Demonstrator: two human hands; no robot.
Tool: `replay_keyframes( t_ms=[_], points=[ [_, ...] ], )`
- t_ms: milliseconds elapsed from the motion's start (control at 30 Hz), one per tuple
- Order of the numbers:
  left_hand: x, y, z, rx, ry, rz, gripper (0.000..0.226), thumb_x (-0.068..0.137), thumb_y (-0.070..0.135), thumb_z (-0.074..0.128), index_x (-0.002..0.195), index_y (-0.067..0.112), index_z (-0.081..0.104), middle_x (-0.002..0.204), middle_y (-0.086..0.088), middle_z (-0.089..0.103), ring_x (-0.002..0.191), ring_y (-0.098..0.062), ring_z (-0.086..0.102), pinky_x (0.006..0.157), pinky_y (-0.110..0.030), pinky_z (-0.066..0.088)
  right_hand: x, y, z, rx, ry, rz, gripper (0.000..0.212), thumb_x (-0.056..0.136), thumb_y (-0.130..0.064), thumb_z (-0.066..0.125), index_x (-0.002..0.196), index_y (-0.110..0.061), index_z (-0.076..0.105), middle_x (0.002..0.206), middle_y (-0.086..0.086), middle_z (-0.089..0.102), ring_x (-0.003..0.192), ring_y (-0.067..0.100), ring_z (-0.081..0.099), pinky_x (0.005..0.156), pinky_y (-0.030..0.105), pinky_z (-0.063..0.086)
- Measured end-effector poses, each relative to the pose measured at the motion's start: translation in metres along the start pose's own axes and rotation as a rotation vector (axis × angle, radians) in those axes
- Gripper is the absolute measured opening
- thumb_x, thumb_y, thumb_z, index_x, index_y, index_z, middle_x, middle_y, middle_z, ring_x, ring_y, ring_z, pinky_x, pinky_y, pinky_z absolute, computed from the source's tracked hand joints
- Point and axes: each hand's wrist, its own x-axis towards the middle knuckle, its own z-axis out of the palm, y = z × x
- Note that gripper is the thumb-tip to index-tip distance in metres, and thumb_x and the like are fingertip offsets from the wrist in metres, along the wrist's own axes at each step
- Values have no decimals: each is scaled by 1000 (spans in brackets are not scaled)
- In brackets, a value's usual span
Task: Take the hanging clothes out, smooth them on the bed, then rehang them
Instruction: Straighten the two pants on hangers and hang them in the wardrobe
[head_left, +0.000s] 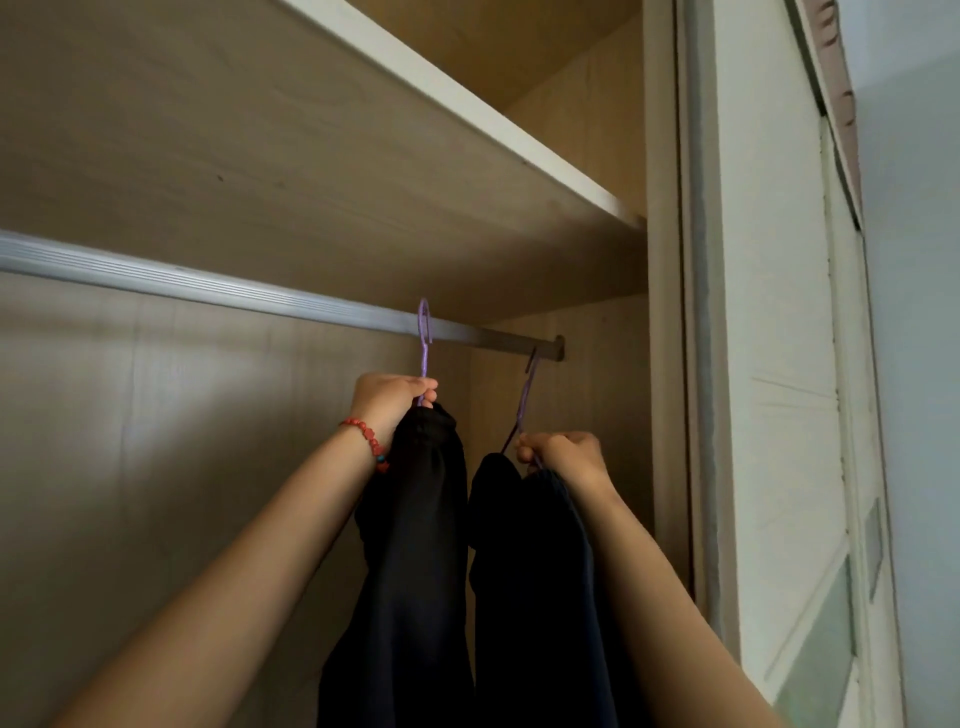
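Observation:
Two dark garments hang in the wardrobe on purple hangers. My left hand, with a red bead bracelet at the wrist, grips the neck of the left hanger, whose hook sits over the metal rail. The left dark garment hangs below it. My right hand grips the neck of the right hanger; its hook is just below the rail's right end, and I cannot tell if it touches. The right dark garment hangs under that hand.
A wooden shelf runs right above the rail. The wardrobe's side wall and a pale sliding door stand close on the right. The rail's left stretch carries no hangers.

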Motion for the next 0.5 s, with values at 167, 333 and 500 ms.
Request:
replay_keyframes(
  t_ms=[167,333,500],
  points=[
    [31,16,3,23,56,53,26,87,-7,50,63,3,56,27,3,51,23,-1,44,35,-8,41,38,-14,19,-6,-42,-58,34,87,-7,55,54,-9,53,56,5,46,49,15,40,54,26,34],
    [56,28,-2,26,94,67,27,87,-7,49,62,2,54,26,2,50,23,-1,45,34,-9,42,75,-25,35,-7,-46,-115,37,87,-9,57,50,-10,52,49,3,46,51,15,42,52,24,34],
    [64,28,-7,63,139,85,29,88,-8,48,60,0,52,24,3,49,22,-1,45,33,-8,40,103,-26,52,-20,-37,-138,34,84,-3,57,51,-8,54,53,7,48,51,15,42,47,20,35]
  ],
)
